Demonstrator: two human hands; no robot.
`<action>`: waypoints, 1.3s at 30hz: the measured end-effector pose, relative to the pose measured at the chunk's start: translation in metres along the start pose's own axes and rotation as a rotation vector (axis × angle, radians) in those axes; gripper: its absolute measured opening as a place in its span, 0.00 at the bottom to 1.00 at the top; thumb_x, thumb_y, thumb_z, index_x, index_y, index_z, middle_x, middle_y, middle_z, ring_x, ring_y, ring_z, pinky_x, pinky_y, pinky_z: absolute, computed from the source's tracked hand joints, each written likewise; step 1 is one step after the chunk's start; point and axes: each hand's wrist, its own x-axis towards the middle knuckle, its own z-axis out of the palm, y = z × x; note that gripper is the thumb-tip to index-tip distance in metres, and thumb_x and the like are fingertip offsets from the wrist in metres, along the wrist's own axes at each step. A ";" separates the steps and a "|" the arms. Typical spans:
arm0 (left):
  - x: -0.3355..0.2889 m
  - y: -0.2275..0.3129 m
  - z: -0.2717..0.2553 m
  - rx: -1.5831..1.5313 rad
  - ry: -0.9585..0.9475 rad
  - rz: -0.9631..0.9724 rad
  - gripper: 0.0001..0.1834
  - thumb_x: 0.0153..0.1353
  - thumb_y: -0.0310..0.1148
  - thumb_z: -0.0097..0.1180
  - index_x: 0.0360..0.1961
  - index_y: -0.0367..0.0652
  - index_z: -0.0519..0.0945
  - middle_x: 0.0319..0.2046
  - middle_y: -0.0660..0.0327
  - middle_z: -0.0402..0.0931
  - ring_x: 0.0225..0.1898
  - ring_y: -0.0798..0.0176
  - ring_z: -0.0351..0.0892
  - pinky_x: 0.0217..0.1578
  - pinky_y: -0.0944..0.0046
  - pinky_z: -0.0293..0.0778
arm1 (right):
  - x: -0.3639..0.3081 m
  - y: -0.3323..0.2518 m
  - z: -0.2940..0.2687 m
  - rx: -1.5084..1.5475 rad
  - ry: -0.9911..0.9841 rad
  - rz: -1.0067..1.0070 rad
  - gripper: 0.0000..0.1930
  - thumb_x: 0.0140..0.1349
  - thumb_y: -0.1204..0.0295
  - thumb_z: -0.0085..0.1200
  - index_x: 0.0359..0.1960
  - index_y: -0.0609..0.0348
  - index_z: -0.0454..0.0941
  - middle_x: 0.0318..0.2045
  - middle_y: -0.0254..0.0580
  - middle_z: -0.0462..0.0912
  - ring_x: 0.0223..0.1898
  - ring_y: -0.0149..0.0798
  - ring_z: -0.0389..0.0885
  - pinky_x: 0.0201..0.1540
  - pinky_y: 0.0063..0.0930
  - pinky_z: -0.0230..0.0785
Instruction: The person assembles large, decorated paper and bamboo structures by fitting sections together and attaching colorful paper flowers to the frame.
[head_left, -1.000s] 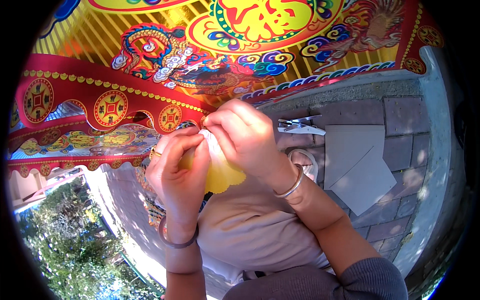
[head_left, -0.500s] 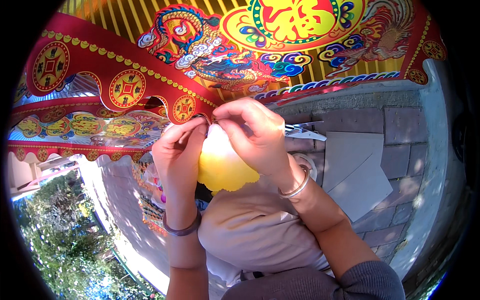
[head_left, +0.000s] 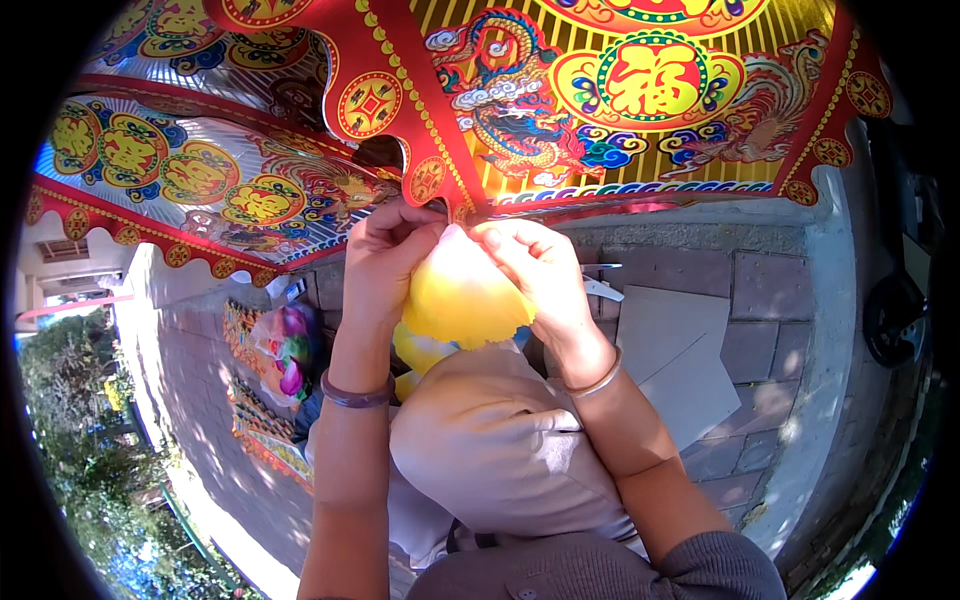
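A yellow, petal-like piece (head_left: 468, 300) with a pale tip and a ragged lower edge hangs between my hands, under the corner of a red and gold printed panel (head_left: 660, 160). My left hand (head_left: 385, 260) is closed in a pinch beside the pale tip, close under the panel's scalloped red border (head_left: 428, 178). On the other side my right hand (head_left: 545, 285) has thumb and forefinger together by the same tip. A thin strand shows between the fingertips below the corner. What each pinch holds is too small to make out. More yellow and blue-white pieces lie partly hidden below.
Silvery printed panels (head_left: 150, 165) with red borders spread to the left. Right of my knee, a grey cardboard sheet (head_left: 675, 350) lies on the paving beside what looks like white-handled scissors (head_left: 603, 290). Colourful bundles (head_left: 290, 350) lie on the ground at left, near plants (head_left: 80, 430).
The view has shifted, bringing more of the panels and the ground bundles into sight. My hands stay at the panel's corner; the right fingers now sit lower, exposing the strand and pale tip.
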 end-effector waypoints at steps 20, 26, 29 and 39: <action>0.009 -0.012 -0.030 0.804 -0.086 0.804 0.13 0.43 0.27 0.63 0.34 0.38 0.80 0.31 0.59 0.77 0.32 0.62 0.76 0.34 0.67 0.72 | 0.020 0.063 0.018 0.721 -0.186 0.300 0.14 0.63 0.67 0.54 0.46 0.63 0.74 0.40 0.47 0.82 0.41 0.44 0.81 0.46 0.38 0.74; -0.001 -0.020 -0.040 0.960 -0.116 0.632 0.17 0.57 0.32 0.54 0.48 0.39 0.73 0.47 0.58 0.74 0.45 0.60 0.74 0.46 0.64 0.71 | 0.029 0.062 0.013 0.995 -0.239 0.420 0.13 0.62 0.66 0.56 0.44 0.62 0.76 0.38 0.47 0.83 0.39 0.44 0.82 0.44 0.38 0.75; 0.004 -0.017 -0.030 1.085 -0.126 0.763 0.17 0.58 0.32 0.54 0.49 0.40 0.73 0.47 0.58 0.73 0.46 0.60 0.74 0.47 0.63 0.71 | 0.030 0.055 0.009 1.028 -0.267 0.436 0.14 0.63 0.65 0.54 0.44 0.61 0.76 0.38 0.46 0.83 0.39 0.45 0.82 0.45 0.39 0.75; 0.028 -0.030 -0.016 0.913 -0.109 0.633 0.17 0.61 0.34 0.52 0.50 0.40 0.71 0.47 0.57 0.73 0.47 0.59 0.73 0.49 0.60 0.71 | 0.015 0.052 0.006 0.906 -0.557 0.043 0.16 0.66 0.65 0.50 0.51 0.60 0.74 0.51 0.43 0.77 0.53 0.40 0.76 0.54 0.38 0.70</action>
